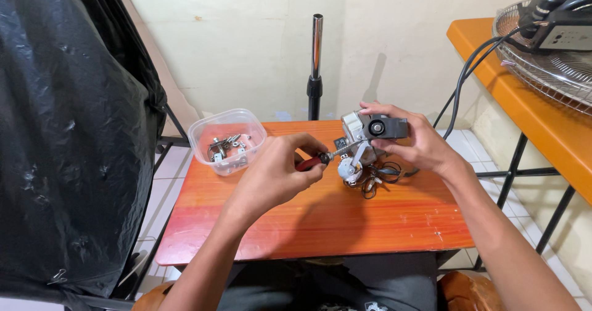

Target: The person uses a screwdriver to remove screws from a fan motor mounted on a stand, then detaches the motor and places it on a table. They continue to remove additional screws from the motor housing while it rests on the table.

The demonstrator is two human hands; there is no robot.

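Two bare hands work over a small orange-brown wooden table (320,225) with a glossy top, set against a pale wall. To the left hangs a large sheet of black plastic (68,132), draped and wrinkled, filling that side of the view. At the right a long orange bench (542,120) carries a round wire fan guard (542,70) with a dark housing on top and a black cable trailing down.

A chrome upright pole (316,64) stands behind the table's far edge. On the table's far left corner sits a clear plastic tub (227,141) holding small metal screws and fittings.

The right hand (413,141) is closed around a grey and black fan motor unit (369,139), fingers curled over its top and thumb at the near side, holding it upright just above the tabletop near the far edge. Thin dark wires (373,176) spill from its underside onto the wood in a loose tangle.

The left hand (280,172) is clenched firmly around a red-handled screwdriver (311,162); the thumb and forefinger pinch the handle, and the metal shaft points right, its tip meeting the motor unit's lower left side. The two hands sit close together, linked by the tool.
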